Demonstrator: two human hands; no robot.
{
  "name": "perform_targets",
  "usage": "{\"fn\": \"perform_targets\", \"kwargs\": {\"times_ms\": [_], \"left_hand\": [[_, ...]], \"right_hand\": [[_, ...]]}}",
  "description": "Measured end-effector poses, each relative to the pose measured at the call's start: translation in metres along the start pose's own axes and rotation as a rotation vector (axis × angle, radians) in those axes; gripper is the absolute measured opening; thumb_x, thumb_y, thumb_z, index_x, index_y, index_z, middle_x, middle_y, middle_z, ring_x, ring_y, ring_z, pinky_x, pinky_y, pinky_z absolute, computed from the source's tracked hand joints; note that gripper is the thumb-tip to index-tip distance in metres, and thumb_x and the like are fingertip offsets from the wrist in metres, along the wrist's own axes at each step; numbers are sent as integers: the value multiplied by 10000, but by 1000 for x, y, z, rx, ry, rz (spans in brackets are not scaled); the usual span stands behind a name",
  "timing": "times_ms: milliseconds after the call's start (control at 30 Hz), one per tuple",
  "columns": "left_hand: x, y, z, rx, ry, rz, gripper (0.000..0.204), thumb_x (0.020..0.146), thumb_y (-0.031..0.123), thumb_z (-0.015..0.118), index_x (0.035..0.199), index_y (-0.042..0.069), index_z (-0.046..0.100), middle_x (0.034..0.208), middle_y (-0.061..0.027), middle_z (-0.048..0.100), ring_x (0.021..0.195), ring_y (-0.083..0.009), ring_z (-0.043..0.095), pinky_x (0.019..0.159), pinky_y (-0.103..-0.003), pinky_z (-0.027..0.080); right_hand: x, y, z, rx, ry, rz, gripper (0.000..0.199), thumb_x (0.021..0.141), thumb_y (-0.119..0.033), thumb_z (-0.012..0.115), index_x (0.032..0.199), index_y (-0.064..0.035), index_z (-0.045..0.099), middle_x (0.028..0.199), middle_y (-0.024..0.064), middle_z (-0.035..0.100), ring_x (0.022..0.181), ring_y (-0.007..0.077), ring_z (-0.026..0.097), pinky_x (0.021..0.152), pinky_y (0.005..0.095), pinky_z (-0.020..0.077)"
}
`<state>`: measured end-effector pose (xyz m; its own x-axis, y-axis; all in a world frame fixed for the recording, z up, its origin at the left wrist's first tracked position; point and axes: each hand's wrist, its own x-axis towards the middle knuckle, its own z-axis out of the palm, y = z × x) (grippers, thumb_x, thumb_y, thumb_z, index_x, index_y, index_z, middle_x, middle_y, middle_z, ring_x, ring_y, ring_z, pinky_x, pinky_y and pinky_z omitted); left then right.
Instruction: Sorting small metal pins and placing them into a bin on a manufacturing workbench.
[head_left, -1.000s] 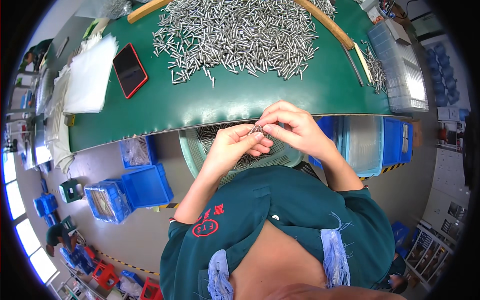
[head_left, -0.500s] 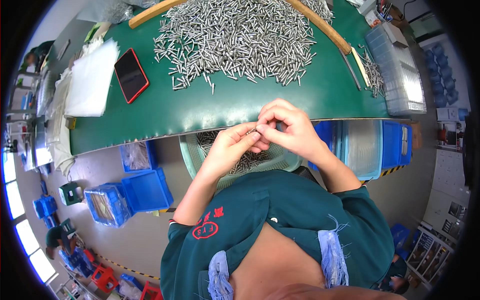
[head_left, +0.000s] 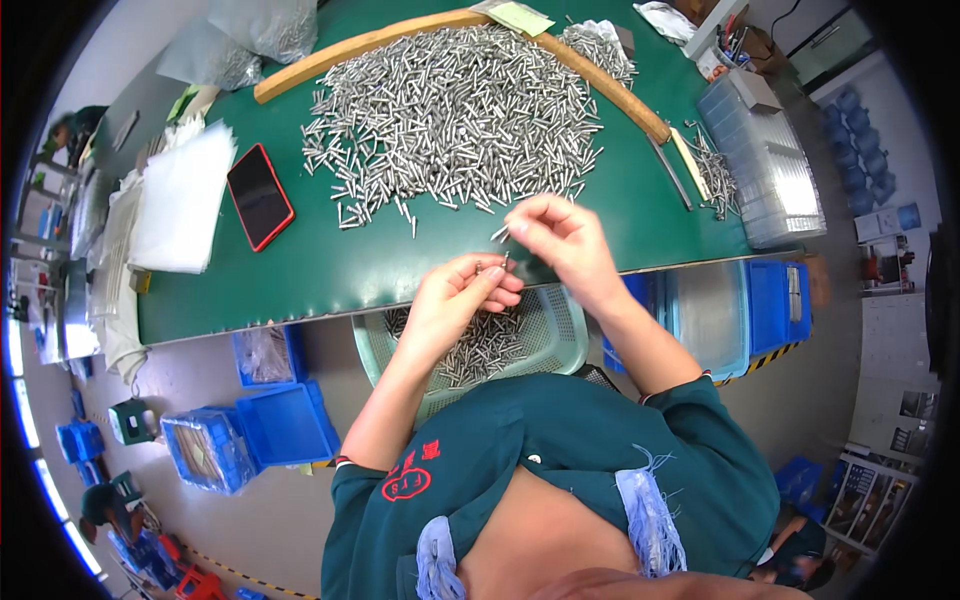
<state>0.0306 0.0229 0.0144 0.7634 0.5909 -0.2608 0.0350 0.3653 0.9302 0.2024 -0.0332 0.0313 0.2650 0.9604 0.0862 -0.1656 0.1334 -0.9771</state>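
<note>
I have my left hand [head_left: 455, 300] curled above the near edge of the green table [head_left: 300, 275], fingertips pinched on a small metal pin [head_left: 480, 268]. My right hand [head_left: 560, 240] is just beside it, slightly farther over the table, fingers closed on another pin [head_left: 500, 234] at the near fringe of the big pile of pins [head_left: 460, 110]. Below the hands, a pale green basket [head_left: 555, 335] holds more pins. A red phone [head_left: 259, 196] lies to the left, well apart.
</note>
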Motion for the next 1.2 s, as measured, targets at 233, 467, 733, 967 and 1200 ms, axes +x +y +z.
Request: {"fn": "perform_targets", "kwargs": {"times_ms": [233,467,733,967,1200], "left_hand": [[2,0,-7,52,47,18,254,995,148,506,1151,-35,589,1010,-122,690,844,-144,673,723,-249,534],[6,-3,-6,79,42,0,243,992,136,510,1138,-39,595,1009,-122,693,827,-142,675,713,-243,535],[-1,-5,-13,-12,23,15,257,1003,156,493,1152,-34,581,1015,-119,689,848,-142,671,744,-249,531],[-13,4,-9,88,4,2,236,998,139,499,1126,-30,602,1017,-119,691,878,-159,681,766,-261,541],[-21,3,-7,279,19,-10,240,992,128,511,1139,-32,612,997,-97,695,889,-155,685,760,-260,547]], "right_hand": [[122,-16,-124,-590,391,-238,183,881,-181,674,962,-20,707,837,-14,679,773,65,600,704,220,471],[184,-28,-199,-828,632,-260,528,851,-381,691,1184,24,630,976,79,697,806,119,626,769,280,495],[42,-34,-35,-479,-393,61,251,893,-187,669,1091,-34,688,1042,41,687,951,106,620,846,265,489],[-1,-11,-6,-339,-390,99,144,909,-97,631,1002,-5,693,903,44,642,848,120,626,734,252,498],[-10,-9,7,-522,-394,1,174,921,-70,609,1064,0,679,913,55,647,825,113,639,728,254,517]]}}
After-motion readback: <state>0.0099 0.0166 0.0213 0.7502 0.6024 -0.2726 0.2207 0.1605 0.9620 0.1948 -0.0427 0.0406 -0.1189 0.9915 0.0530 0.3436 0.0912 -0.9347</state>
